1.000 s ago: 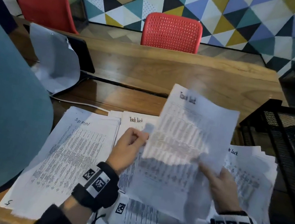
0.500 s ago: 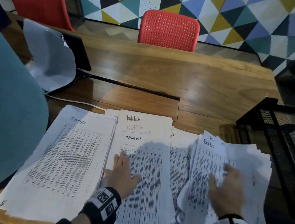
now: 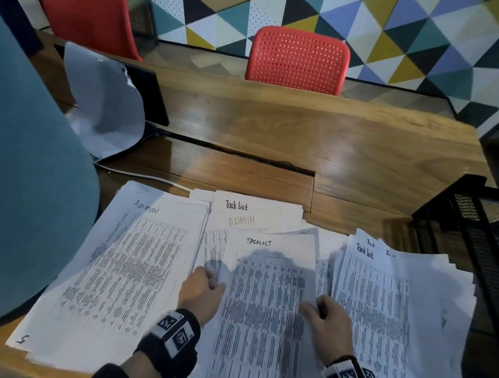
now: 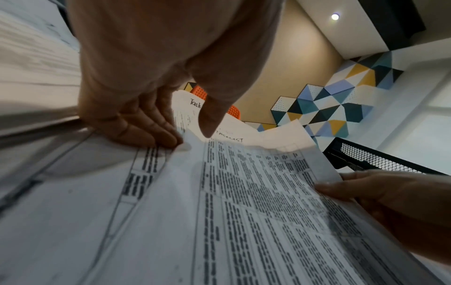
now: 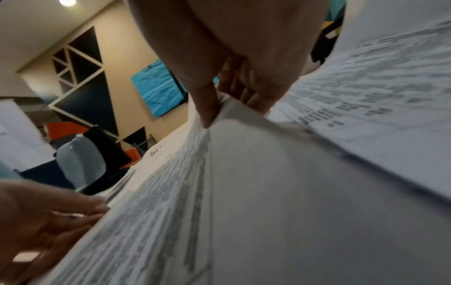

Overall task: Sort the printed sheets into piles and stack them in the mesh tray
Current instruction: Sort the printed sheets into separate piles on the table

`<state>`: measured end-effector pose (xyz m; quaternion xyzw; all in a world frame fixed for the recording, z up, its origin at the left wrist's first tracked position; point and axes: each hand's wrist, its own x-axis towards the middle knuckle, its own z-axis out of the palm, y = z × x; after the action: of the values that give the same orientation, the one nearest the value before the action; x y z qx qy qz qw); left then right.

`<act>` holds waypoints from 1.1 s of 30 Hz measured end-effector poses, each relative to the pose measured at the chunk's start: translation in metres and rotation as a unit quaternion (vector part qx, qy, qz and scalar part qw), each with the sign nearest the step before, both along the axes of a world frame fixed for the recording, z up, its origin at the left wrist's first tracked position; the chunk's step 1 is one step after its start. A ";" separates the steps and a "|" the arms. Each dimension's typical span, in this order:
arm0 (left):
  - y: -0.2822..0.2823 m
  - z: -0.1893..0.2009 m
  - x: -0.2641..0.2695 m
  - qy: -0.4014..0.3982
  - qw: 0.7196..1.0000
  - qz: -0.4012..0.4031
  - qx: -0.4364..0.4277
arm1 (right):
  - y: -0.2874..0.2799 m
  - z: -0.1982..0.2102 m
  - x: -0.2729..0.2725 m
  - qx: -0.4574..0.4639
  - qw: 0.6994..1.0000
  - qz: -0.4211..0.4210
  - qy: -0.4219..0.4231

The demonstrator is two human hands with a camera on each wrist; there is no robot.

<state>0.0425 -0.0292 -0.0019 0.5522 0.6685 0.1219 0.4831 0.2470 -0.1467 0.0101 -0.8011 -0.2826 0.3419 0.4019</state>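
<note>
Printed sheets lie in three piles on the wooden table: a left pile [image 3: 134, 268] marked ADMIN, a middle pile [image 3: 256, 218] and a right pile [image 3: 383, 320] headed Task list. On top of the middle pile lies a sheet headed TASKLIST [image 3: 263, 312]. My left hand [image 3: 213, 280] pinches its left edge, thumb over fingers [image 4: 165, 137]. My right hand [image 3: 313, 308] pinches its right edge, with the thumb [image 5: 207, 115] on top. The sheet bows up slightly between the hands. The black mesh tray [image 3: 490, 242] stands at the right, beyond the right pile.
A teal chair back [image 3: 11, 187] fills the left side. At the back left, a black tablet [image 3: 149, 94] has a curled white sheet [image 3: 105, 111] over it, and a white cable [image 3: 147, 176] runs past. Two red chairs [image 3: 298, 58] stand behind the table.
A second ago both hands held a sheet up. It went down onto the right pile, the hands lay flat on the piles, and now both pinch the TASKLIST sheet's edges.
</note>
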 end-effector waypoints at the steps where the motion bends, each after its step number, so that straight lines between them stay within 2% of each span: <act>1: 0.000 0.000 0.001 -0.013 1.000 -0.001 -0.001 | -0.004 0.000 0.003 0.014 1.000 0.005 0.019; 4: -0.001 0.001 0.004 -0.066 0.998 0.017 -0.004 | -0.014 -0.002 0.011 0.040 0.995 0.011 0.091; 7: 0.002 -0.002 0.004 -0.127 0.990 0.023 -0.053 | -0.022 -0.001 0.017 0.048 0.991 0.013 0.121; 10: 0.003 -0.003 0.002 -0.168 0.982 0.012 -0.090 | -0.028 -0.003 0.023 0.055 0.982 -0.023 0.177; 13: 0.003 -0.002 0.001 -0.193 0.977 0.009 -0.089 | -0.029 -0.004 0.030 0.053 0.972 -0.064 0.221; 16: 0.003 -0.005 0.001 -0.148 0.988 -0.004 -0.042 | -0.027 -0.011 0.033 0.068 0.959 -0.116 0.251; 19: 0.005 -0.008 0.003 -0.082 0.997 0.001 -0.010 | -0.026 -0.016 0.031 0.079 0.954 -0.161 0.239; 24: 0.008 0.000 0.008 -0.068 0.996 -0.014 -0.057 | -0.022 -0.017 0.028 0.063 0.945 -0.186 0.261; 29: 0.010 0.000 0.010 -0.039 0.996 -0.082 -0.009 | -0.024 -0.014 0.024 0.064 0.943 -0.165 0.283; 31: 0.009 0.000 0.011 -0.042 0.995 -0.089 -0.010 | -0.025 -0.015 0.020 0.052 0.956 -0.128 0.259; 33: 0.006 0.001 0.014 -0.080 0.990 -0.104 -0.047 | -0.026 -0.015 0.017 0.026 0.971 -0.098 0.219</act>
<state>0.0568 -0.0236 -0.0007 0.5840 0.5711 0.0833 0.5708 0.2644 -0.1732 -0.0054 -0.7201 -0.1171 0.4605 0.5057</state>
